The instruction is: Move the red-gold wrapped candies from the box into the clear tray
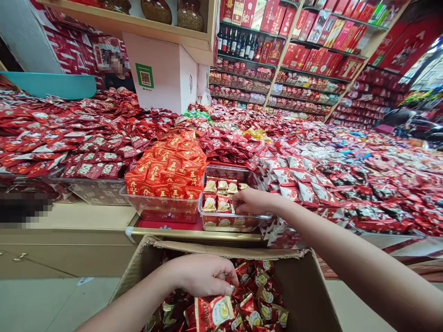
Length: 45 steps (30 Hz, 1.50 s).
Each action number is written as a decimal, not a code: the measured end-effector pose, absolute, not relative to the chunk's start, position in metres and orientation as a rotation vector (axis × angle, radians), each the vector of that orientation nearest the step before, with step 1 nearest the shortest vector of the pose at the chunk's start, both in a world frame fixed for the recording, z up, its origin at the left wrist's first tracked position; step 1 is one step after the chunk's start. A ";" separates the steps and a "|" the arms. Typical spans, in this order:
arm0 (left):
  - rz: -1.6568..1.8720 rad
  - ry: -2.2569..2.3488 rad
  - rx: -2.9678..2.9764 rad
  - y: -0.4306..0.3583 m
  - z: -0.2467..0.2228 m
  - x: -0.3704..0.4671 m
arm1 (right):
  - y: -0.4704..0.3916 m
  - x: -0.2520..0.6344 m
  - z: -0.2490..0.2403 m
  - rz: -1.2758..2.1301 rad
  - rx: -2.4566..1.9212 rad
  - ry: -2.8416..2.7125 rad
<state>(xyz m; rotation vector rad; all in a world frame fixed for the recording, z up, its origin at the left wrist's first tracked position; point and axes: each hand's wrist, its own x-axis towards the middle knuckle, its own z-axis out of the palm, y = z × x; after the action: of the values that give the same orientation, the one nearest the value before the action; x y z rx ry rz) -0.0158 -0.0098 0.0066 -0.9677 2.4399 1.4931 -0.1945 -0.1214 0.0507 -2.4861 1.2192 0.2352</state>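
My left hand [209, 275] is over an open cardboard box [313, 295] full of small red and gold wrapped candies [266, 295]. Its fingers are curled, and a red and gold candy packet [214, 313] is pinched at the thumb. Farther forward, my right hand [254, 201] reaches into a clear plastic bin [221, 221]. Its fingers close down on a packet at the right end of the front row, which they mostly cover. Beside them, matching candy packets [223, 203] stand in neat rows inside the bin.
A clear bin heaped with orange-red packets [169, 170] stands left of the rows. White and red packets [297, 177] are piled at right. Behind are a white box with a QR code [145, 76], a teal basin [48, 85], stocked shelves [249, 69] and another person [119, 74].
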 end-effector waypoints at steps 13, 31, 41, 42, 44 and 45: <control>1.382 2.511 -0.965 -0.009 0.003 -0.015 | -0.125 -0.192 0.044 0.168 -2.466 1.281; 1.323 2.540 -0.984 -0.007 0.006 -0.015 | -0.123 -0.185 0.050 0.343 -2.485 1.261; 1.396 2.518 -0.996 -0.008 0.003 -0.015 | -0.122 -0.190 0.046 0.302 -2.468 1.320; 1.447 2.488 -0.992 -0.007 0.003 -0.015 | -0.122 -0.190 0.046 0.299 -2.464 1.320; 1.653 2.398 -0.987 -0.006 0.003 -0.016 | -0.121 -0.190 0.045 0.299 -2.455 1.317; 1.794 2.357 -1.000 -0.005 0.004 -0.018 | -0.121 -0.190 0.045 0.301 -2.448 1.318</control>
<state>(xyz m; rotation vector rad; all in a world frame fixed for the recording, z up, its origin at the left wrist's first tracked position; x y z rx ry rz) -0.0176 -0.0054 0.0038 -1.0002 2.3568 1.7941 -0.1898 -0.1205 0.0452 -2.4484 1.3182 0.3012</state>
